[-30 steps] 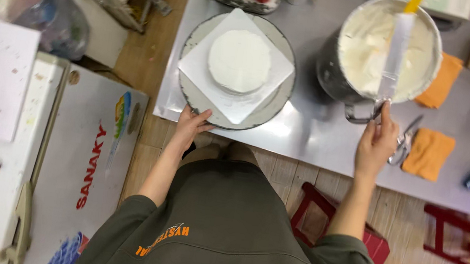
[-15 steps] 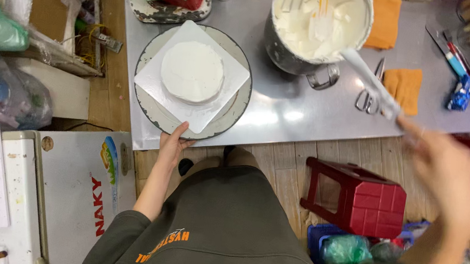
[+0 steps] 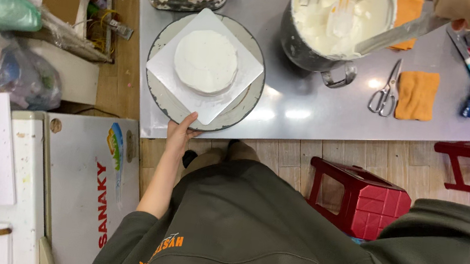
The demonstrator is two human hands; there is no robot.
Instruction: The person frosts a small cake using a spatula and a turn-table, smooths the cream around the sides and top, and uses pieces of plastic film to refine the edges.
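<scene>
Where metal table ends, white chest freezer (image 3: 83,179).

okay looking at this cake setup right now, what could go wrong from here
The turntable sits close to the table's near edge, with only the left hand touching its rim; a hard push might tip the white cake off. The right hand holds a long spatula over the cream pot, so cream could drip on the steel. The scissors lie open beside the pot, within the arm's sweep.
</scene>
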